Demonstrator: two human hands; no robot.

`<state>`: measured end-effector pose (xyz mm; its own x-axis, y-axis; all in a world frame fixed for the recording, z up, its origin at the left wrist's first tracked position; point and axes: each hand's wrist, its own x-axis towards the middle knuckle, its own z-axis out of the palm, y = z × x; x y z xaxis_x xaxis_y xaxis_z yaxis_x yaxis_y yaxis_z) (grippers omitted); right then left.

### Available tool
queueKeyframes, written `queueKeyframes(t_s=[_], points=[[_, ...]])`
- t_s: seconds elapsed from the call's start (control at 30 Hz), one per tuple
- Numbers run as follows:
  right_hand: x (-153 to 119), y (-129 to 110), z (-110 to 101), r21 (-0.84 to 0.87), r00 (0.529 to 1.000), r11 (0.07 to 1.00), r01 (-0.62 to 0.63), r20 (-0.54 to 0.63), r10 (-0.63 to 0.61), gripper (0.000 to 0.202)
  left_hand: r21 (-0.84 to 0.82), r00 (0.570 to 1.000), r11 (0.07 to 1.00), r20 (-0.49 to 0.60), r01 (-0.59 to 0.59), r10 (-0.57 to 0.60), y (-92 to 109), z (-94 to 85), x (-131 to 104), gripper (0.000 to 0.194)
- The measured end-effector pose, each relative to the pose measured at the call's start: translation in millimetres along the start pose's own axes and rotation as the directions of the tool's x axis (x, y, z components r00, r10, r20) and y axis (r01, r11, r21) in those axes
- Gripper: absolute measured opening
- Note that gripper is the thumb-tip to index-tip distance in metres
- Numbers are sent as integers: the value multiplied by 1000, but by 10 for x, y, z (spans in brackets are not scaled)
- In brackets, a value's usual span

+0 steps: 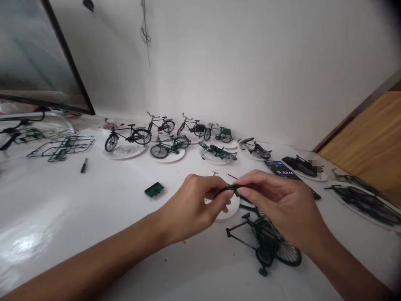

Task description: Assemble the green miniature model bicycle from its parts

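Observation:
In the middle of the head view, my left hand (197,200) and my right hand (278,205) meet fingertip to fingertip. Between them they pinch a small dark green plastic part (233,188), thin and partly covered by the fingers. Below my right hand a dark green model bicycle (266,238) lies on its side on the white table, its upper part hidden by that hand. A white paper plate (230,210) sits behind the fingers. Left of my left hand rests a small green rectangular tray-like piece (154,189).
Model bicycles, such as a black one (128,136) and a green one (171,146), stand or lie on paper plates along the wall. At right lies a phone (278,167) showing a timer. Green sprue frames (64,146), a small screwdriver (83,165) and a monitor (37,54) are left.

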<state>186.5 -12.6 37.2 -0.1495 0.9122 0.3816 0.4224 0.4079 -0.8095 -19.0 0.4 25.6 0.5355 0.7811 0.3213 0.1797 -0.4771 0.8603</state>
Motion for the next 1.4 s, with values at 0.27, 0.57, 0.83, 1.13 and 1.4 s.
queueKeyframes(t_s=[0.27, 0.57, 0.83, 1.13, 1.4], points=[[24, 102, 20, 182, 972, 955, -234, 54, 228, 23, 371, 992, 928, -104, -33, 77, -49, -23, 28, 17], [-24, 149, 68, 434, 926, 819, -376, 203, 317, 22, 349, 957, 919, -150, -181, 246, -123, 5, 41, 14], [-9, 126, 78, 544, 910, 730, -415, 268, 317, 22, 260, 976, 958, -150, -118, 160, -98, -4, 42, 10], [-15, 143, 78, 507, 893, 737, -446, 303, 332, 20, 277, 981, 955, -128, -104, 144, -98, 21, 38, 11], [-16, 162, 76, 495, 897, 751, -437, 300, 324, 22, 284, 983, 953, -116, -106, 144, -87, 6, 39, 9]])
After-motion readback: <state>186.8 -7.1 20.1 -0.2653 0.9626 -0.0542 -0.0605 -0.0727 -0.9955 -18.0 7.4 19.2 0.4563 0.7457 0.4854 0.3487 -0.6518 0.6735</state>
